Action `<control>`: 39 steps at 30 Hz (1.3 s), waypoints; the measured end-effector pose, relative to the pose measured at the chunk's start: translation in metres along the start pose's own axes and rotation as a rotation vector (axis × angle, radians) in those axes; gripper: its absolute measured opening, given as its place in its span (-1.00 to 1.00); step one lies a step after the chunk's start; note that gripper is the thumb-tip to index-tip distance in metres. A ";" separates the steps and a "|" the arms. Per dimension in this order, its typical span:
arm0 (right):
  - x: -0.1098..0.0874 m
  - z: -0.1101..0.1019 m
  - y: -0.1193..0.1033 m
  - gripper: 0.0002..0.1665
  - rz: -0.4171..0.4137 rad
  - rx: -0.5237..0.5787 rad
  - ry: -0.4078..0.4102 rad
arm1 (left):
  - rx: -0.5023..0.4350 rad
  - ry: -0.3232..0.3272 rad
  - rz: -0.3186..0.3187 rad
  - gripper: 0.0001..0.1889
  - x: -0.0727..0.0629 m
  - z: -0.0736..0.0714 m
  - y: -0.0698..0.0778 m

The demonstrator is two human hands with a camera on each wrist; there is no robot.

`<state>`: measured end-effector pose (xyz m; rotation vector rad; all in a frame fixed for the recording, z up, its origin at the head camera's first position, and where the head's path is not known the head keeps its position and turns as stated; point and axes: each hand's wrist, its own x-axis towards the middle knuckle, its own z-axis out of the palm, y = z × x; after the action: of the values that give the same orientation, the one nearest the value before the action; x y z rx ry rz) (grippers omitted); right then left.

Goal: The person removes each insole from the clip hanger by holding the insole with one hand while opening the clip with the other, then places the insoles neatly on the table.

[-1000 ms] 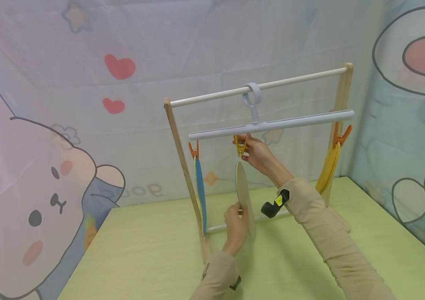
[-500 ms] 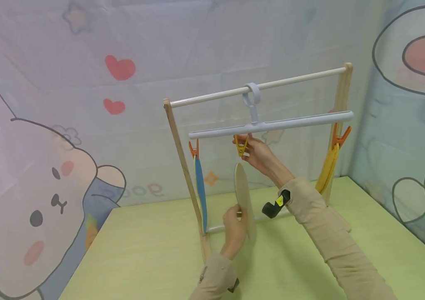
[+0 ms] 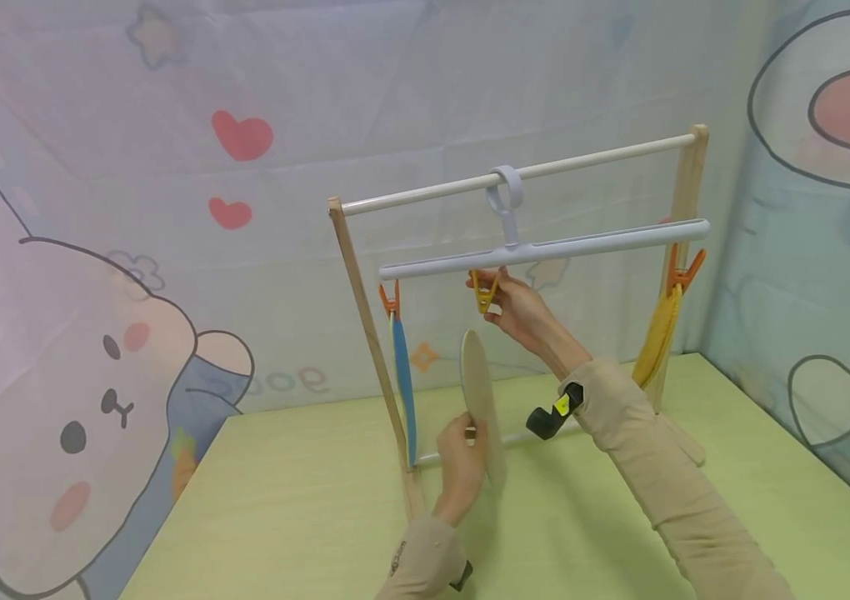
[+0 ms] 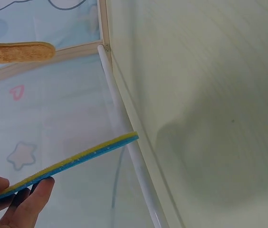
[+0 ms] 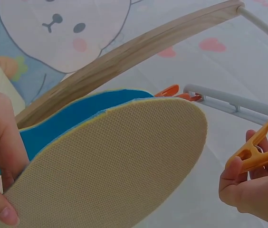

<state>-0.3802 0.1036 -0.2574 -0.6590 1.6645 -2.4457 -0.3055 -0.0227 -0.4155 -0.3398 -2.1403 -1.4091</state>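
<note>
A shoe insole (image 5: 124, 161), woven beige on one face with a yellow and blue edge, stands upright in front of the rack. My left hand (image 3: 461, 467) pinches it by the side between thumb and fingers. Its upper tip lies a little below a yellow clip (image 3: 483, 298) under the hanger bar. That clip is held by my right hand (image 3: 518, 308), thumb and fingers about its arms; nothing sits in its jaws. To the left, a blue insole (image 3: 403, 392) hangs from an orange clip (image 3: 390, 302). A fuzzy yellow insole (image 3: 657, 333) hangs from another orange clip (image 3: 683, 271) on the right.
A light grey hanger (image 3: 575, 244) hooks over the white top rod (image 3: 425, 192) of a wooden rack (image 3: 365, 308). A lower white rod (image 4: 119, 111) crosses near the pale green tabletop (image 3: 290, 492). Behind hangs a cartoon-printed cloth (image 3: 305, 100).
The beige insole and my left hand have moved slightly down and left, widening the gap below the yellow clip. My right hand stays nearly still at the clip.
</note>
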 end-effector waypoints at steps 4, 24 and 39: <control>-0.001 0.000 0.000 -0.53 0.001 0.014 0.008 | 0.003 0.012 0.024 -0.88 0.000 -0.001 0.000; -0.005 -0.003 0.004 -0.57 -0.014 0.065 -0.002 | 0.013 0.021 -0.003 -0.88 -0.005 -0.014 -0.002; -0.008 -0.008 0.009 -0.58 -0.024 0.065 -0.026 | 0.021 0.023 -0.016 -0.88 -0.005 -0.025 0.009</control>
<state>-0.3775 0.1100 -0.2704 -0.7029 1.5697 -2.4843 -0.2891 -0.0411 -0.4037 -0.2979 -2.1426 -1.3920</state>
